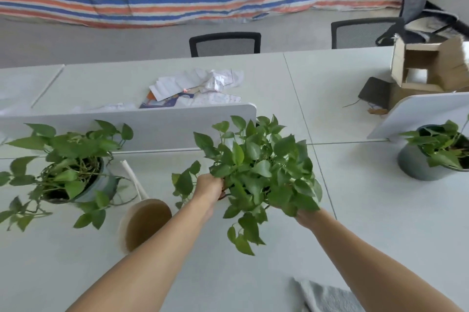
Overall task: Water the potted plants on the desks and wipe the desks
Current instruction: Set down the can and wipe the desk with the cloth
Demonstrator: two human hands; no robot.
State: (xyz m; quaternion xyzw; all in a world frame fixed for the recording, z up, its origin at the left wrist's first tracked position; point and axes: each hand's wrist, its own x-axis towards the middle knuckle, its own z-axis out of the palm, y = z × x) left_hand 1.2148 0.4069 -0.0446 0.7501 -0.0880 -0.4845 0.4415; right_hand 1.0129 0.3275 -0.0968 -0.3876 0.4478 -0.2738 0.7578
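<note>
A leafy green potted plant is in the middle of the white desk, its pot hidden under the foliage. My left hand grips it on the left side and my right hand on the right, both partly covered by leaves. A second potted plant in a grey pot stands at the left. A third plant in a grey pot stands at the right. A tan watering can with a white spout sits between the left plant and my left arm. A grey cloth lies at the bottom edge.
White divider panels run along the desk's back edge, another at right. Crumpled papers lie on the far desk. An open cardboard box and a dark pad sit far right. Black office chairs stand behind.
</note>
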